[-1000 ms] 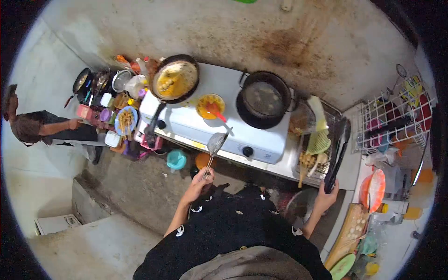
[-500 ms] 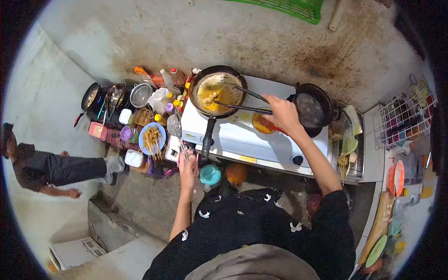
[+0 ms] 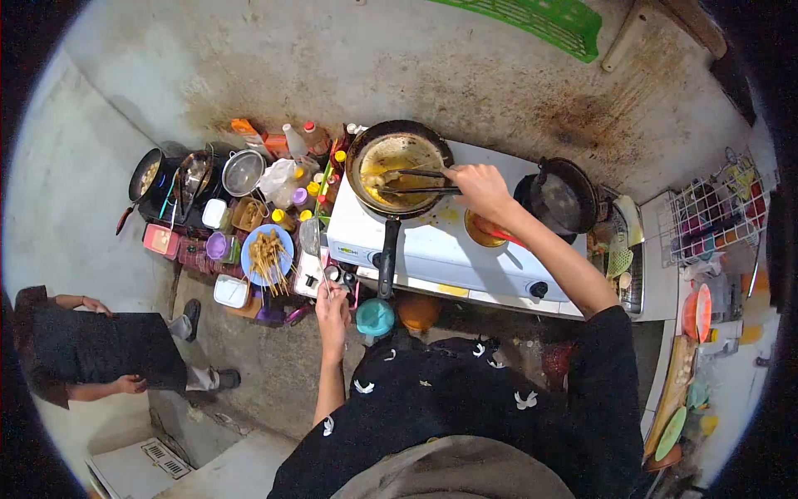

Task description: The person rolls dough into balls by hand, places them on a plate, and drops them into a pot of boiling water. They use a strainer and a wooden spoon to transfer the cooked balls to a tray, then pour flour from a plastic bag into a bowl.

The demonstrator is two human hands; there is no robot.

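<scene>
My right hand [image 3: 482, 193] is closed around long black tongs [image 3: 424, 190], whose tips reach into a dark-rimmed frying pan [image 3: 405, 127] on the white stove [image 3: 465, 270]. Small pale pieces of food [image 3: 378, 180] lie between the tips in yellowish liquid. The pan's black handle [image 3: 388, 259] points towards me. My left hand [image 3: 332, 309] grips the handle of a mesh strainer [image 3: 310, 237], held to the left of the stove. Below my right forearm is an orange-yellow bowl [image 3: 484, 233] with something red beside it.
Dark wok [image 3: 559, 195] on the stove's right side. To the left stand a blue plate [image 3: 249, 259] of skewers [image 3: 268, 256], bottles [image 3: 316, 137], tubs [image 3: 229, 290] and another pan [image 3: 148, 179]. A teal bowl [image 3: 375, 317] is below the stove front. Another person [image 3: 100, 349] stands at far left.
The tongs' tips have come closer together around the food in the pan. My left hand and strainer shift slightly. The other person has turned and moved lower in view.
</scene>
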